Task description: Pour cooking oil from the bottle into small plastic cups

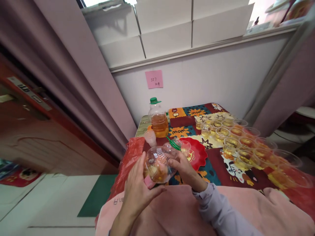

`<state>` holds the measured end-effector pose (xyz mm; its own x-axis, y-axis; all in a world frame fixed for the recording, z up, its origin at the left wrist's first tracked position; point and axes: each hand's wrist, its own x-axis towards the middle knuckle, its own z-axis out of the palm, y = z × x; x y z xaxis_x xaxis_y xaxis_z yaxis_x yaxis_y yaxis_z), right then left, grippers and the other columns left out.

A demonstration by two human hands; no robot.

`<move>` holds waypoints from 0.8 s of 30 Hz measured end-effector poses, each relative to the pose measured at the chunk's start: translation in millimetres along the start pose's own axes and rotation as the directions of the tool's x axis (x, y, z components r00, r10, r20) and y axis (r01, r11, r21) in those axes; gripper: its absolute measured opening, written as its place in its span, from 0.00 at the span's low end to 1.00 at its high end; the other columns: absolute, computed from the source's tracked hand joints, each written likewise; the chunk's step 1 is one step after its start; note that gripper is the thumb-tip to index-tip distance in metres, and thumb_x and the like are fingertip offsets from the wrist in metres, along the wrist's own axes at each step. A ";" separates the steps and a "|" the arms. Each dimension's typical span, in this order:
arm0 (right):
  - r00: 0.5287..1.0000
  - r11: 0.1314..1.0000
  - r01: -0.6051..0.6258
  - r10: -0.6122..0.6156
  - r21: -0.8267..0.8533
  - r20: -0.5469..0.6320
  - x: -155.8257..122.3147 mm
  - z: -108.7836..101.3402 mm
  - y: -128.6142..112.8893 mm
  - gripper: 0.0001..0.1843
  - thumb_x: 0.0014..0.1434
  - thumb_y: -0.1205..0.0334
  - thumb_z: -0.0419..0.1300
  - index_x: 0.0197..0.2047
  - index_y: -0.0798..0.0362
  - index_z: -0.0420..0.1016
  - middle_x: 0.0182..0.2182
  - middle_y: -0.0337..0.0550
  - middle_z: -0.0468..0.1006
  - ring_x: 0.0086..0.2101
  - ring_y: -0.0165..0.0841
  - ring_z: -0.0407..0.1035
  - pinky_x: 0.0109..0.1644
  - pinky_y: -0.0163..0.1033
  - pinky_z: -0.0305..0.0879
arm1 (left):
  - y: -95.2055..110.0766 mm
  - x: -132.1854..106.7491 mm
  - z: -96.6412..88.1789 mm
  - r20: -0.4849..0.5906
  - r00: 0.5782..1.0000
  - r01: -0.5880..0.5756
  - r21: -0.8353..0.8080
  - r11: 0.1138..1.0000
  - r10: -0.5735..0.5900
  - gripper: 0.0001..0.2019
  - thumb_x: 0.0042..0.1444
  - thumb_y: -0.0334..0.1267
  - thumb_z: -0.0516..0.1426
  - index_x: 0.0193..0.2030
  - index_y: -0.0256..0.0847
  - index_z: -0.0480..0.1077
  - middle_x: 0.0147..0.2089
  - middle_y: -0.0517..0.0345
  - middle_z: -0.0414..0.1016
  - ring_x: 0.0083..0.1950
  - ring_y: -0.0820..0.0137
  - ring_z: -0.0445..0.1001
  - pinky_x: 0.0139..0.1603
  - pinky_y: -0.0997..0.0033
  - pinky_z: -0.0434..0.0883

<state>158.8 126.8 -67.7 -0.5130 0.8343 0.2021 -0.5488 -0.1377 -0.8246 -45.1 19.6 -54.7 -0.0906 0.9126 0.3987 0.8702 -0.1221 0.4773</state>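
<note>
Between my hands is a rounded clear plastic container with amber contents and a patch of pink low on it. My left hand cups its left side and underside, thumb stretched below. My right hand holds its upper right side with bent fingers. Just beyond it, a green plastic strip shows; whether it joins the container, I cannot tell. A clear cup stands on a red scalloped plate beside my right fingers. Behind sits a clear jug of amber liquid with a green cap.
Rows of clear cups with yellow liquid cover the table's right side. Stacked small cups stand left of the jug. Red plastic film drapes the left edge. A pink cloth lies nearest me; a wall rises behind.
</note>
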 end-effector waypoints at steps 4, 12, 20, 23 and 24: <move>1.000 0.999 -0.023 0.023 0.043 0.006 -0.8 -4.6 -2.2 0.37 0.51 0.34 0.82 0.59 0.43 0.84 0.57 0.50 0.88 0.63 0.56 0.80 0.68 0.63 0.76 | -10.3 -0.8 -20.4 -0.074 0.991 0.099 -0.146 0.984 -0.110 0.52 0.55 0.74 0.68 0.79 0.47 0.67 0.80 0.38 0.71 0.80 0.38 0.69 0.80 0.28 0.65; 0.996 0.997 -0.078 0.078 -0.009 -0.033 -5.2 -15.5 6.4 0.38 0.54 0.33 0.80 0.60 0.45 0.84 0.56 0.49 0.87 0.57 0.52 0.82 0.60 0.56 0.80 | -69.5 -40.3 2.6 -0.049 0.557 0.548 -0.728 0.412 -0.829 0.28 0.49 0.61 0.72 0.50 0.46 0.78 0.43 0.55 0.90 0.48 0.48 0.90 0.57 0.46 0.85; 0.979 0.989 -0.118 0.130 0.086 -0.154 -2.2 -20.2 9.0 0.41 0.51 0.33 0.81 0.61 0.42 0.82 0.57 0.48 0.86 0.55 0.52 0.81 0.48 0.51 0.85 | -59.5 -38.7 31.7 -0.062 0.752 0.502 -0.592 0.631 -0.656 0.31 0.54 0.65 0.66 0.57 0.47 0.84 0.49 0.50 0.91 0.57 0.43 0.87 0.60 0.41 0.84; 0.970 0.989 -0.108 0.128 0.105 -0.206 -2.8 -20.5 14.6 0.41 0.52 0.34 0.81 0.62 0.44 0.81 0.58 0.49 0.85 0.58 0.53 0.81 0.53 0.53 0.84 | -62.7 -39.1 30.9 -0.081 0.759 0.488 -0.585 0.647 -0.646 0.34 0.55 0.67 0.64 0.61 0.48 0.83 0.50 0.49 0.91 0.58 0.42 0.87 0.62 0.38 0.83; 0.967 0.988 -0.105 0.129 0.117 -0.220 -3.4 -19.7 16.0 0.41 0.52 0.35 0.80 0.63 0.44 0.81 0.59 0.49 0.85 0.58 0.53 0.81 0.53 0.53 0.84 | -64.4 -39.6 30.4 -0.097 0.769 0.475 -0.575 0.666 -0.632 0.35 0.55 0.68 0.65 0.61 0.48 0.83 0.51 0.48 0.91 0.59 0.41 0.86 0.63 0.37 0.83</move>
<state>164.7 132.3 -91.9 -0.4217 0.9063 -0.0272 -0.5652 -0.2862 -0.7737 -82.8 3.2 -125.0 -0.6662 0.7413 0.0810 0.2579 0.1272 0.9578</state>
